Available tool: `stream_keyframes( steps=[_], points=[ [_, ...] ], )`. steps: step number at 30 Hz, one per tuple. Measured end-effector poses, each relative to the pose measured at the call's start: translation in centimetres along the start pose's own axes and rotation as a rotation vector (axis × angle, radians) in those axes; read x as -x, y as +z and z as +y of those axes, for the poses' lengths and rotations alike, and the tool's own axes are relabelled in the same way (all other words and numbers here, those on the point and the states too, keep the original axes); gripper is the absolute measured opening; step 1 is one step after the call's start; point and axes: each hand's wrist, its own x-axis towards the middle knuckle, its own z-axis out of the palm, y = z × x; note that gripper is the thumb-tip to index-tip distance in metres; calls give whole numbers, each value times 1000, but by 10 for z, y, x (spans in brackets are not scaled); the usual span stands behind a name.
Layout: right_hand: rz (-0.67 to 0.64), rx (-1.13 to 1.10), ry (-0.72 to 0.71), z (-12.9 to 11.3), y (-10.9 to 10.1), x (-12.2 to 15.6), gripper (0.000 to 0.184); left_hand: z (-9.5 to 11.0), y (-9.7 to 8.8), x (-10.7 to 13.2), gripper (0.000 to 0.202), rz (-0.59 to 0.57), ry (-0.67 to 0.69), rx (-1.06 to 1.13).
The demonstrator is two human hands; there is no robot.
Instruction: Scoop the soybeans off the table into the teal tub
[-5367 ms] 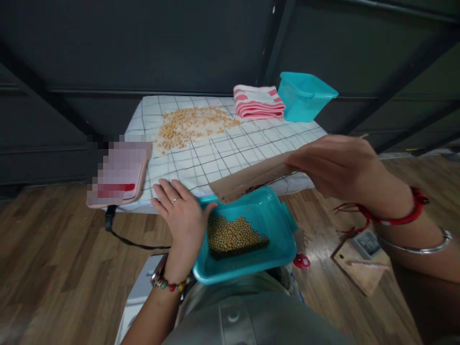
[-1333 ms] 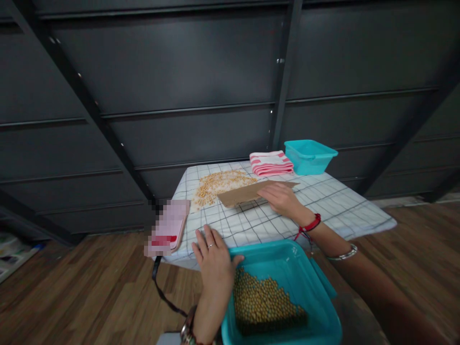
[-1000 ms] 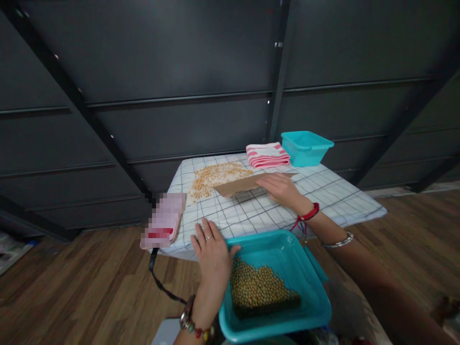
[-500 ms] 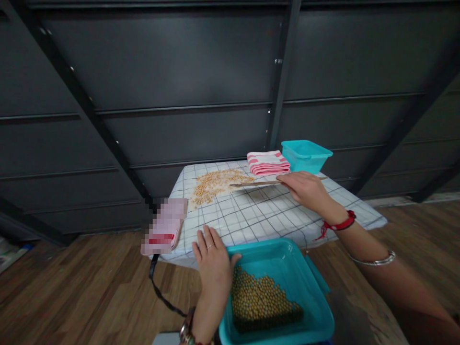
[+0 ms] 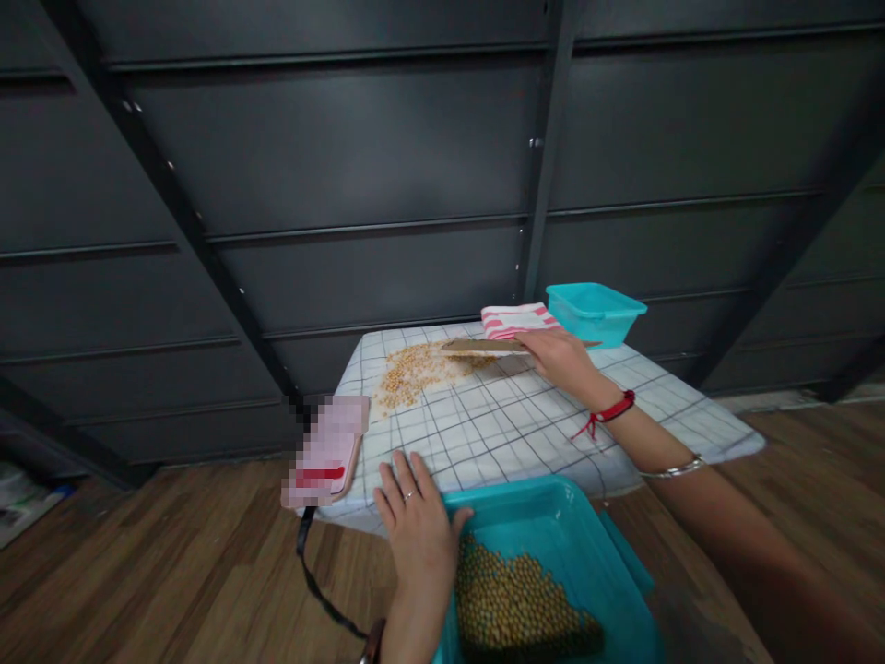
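My right hand (image 5: 561,364) is closed on a thin, flat brown board (image 5: 478,347), which looks like cardboard. It is held near level just above the right part of some scattered soybeans (image 5: 407,376) on the checked cloth. At the table's near edge, my left hand (image 5: 418,526) lies flat with its fingers stretched over the cloth. Its thumb touches the corner of a teal plastic basin (image 5: 563,503). A heap of soybeans (image 5: 515,595) fills the near left part of that basin, which stands below the table edge.
Behind my right hand are a folded pink-and-white striped towel (image 5: 515,318) and a turquoise plastic box (image 5: 600,318). A pink phone (image 5: 332,443) with a black strap (image 5: 311,563) lies at the cloth's left edge. Dark metal panels (image 5: 366,138) rise behind the table.
My right hand has moved left and slightly back with the board, and the board has turned to show more of its flat face. My left hand stays on the cloth. The view has tipped slightly up.
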Motion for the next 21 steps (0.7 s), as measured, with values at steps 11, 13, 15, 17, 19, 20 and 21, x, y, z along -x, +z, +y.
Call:
stream_keyframes(
  steps=[11, 13, 15, 17, 19, 20, 21],
  points=[
    [-89, -6, 4, -11, 21, -30, 31, -6, 15, 1, 74, -6, 34, -50],
    [-82, -16, -11, -13, 22, -31, 32, -7, 17, 2, 74, -2, 53, -50],
    [-65, -30, -34, -15, 19, -29, 32, -7, 16, 2, 74, -6, 51, -48],
    [-39, -50, -69, -17, 13, -23, 34, -5, 14, 1, 73, -14, 30, -43],
    [-17, -75, -121, -20, 4, -14, 36, -2, 10, 1, 72, -18, 11, -36],
    [-10, -90, -154, -22, -1, -9, 37, -2, 9, 0, 71, -17, 7, -34],
    [-6, -104, -191, -25, -6, -3, 36, -1, 8, 0, 70, -14, 7, -34]
  ],
)
